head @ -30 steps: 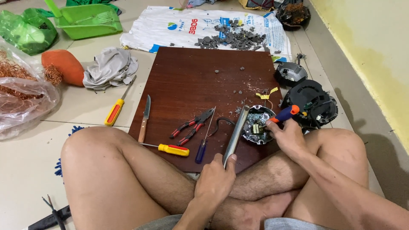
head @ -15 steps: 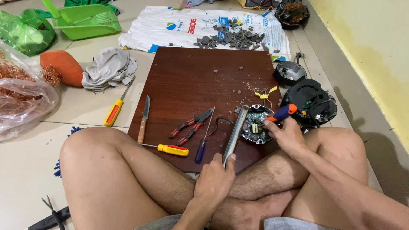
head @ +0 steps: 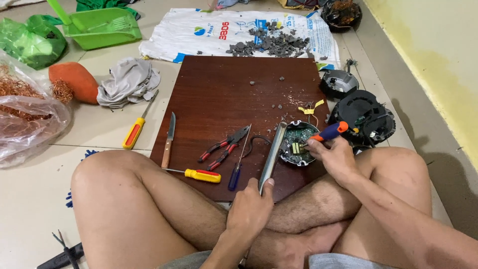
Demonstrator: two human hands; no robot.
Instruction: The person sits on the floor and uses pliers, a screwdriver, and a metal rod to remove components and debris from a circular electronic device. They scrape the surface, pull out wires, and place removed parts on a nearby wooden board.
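**Both hands busy at the round circuit housing, low centre-right of the frame**

From my remote view, the wooden board (head: 234, 94) lies on the floor tiles and carries a row of tools in the lower middle: a knife (head: 168, 140), red-handled pliers (head: 223, 147), a yellow-handled screwdriver (head: 200, 175) and a blue-handled screwdriver (head: 236, 171). Grey debris (head: 271, 44) sits on a white sack (head: 209, 32) at upper centre; black round housings (head: 362, 115) crowd the right edge. A grey rag (head: 128, 81) and another yellow screwdriver (head: 134, 131) lie at left.

My left hand (head: 250, 211) rises from bottom centre, its grip wrapped fully around the lower end of a long metal bar (head: 273, 155), thumb on top; the bar's far end rests against the round circuit housing (head: 297, 143). My right hand (head: 334, 158), resting over the knee, has its grip closed on an orange-and-blue screwdriver (head: 328, 132), its tip at the housing's inside.
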